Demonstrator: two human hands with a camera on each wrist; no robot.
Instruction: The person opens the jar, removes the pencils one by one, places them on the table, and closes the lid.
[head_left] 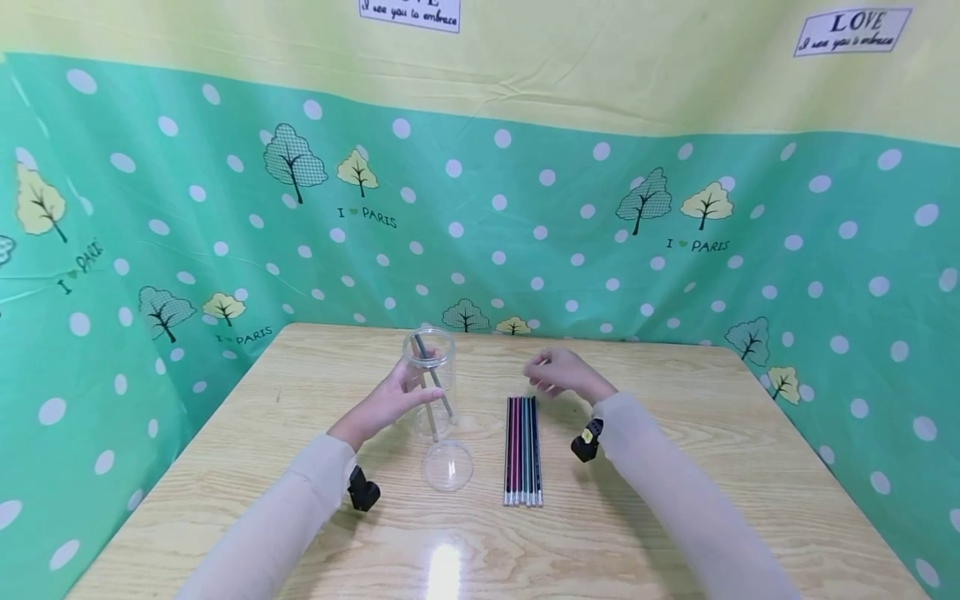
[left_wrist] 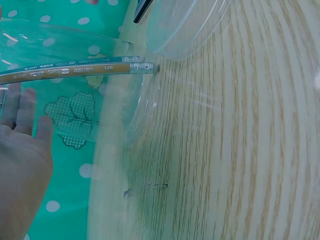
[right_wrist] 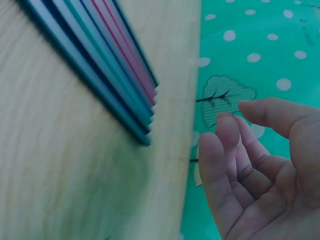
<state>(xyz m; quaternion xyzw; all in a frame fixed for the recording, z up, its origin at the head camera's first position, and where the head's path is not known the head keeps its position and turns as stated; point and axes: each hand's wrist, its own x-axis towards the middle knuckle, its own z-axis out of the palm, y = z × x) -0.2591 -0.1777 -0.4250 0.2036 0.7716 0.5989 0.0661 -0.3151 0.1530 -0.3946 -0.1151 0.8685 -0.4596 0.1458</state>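
Note:
My left hand (head_left: 397, 398) grips a clear jar (head_left: 444, 371) around its side, thumb toward me. Standing slanted inside the jar are two pencils (left_wrist: 80, 71), one gold-brown and one teal, their metal-banded eraser ends down near the base. My right hand (head_left: 561, 373) hovers just past the far ends of a row of several pencils (head_left: 523, 450) on the table. In the right wrist view its fingers (right_wrist: 215, 165) are loosely bent, the thumb apart from them, and nothing lies between. The row holds dark, red and teal pencils side by side, eraser ends toward me.
A clear round lid (head_left: 447, 466) lies on the wooden table (head_left: 360, 550) in front of the jar, left of the pencil row. Behind the table's far edge hangs a green and yellow patterned cloth (head_left: 495, 200). Each wrist carries a small black camera (head_left: 363, 489).

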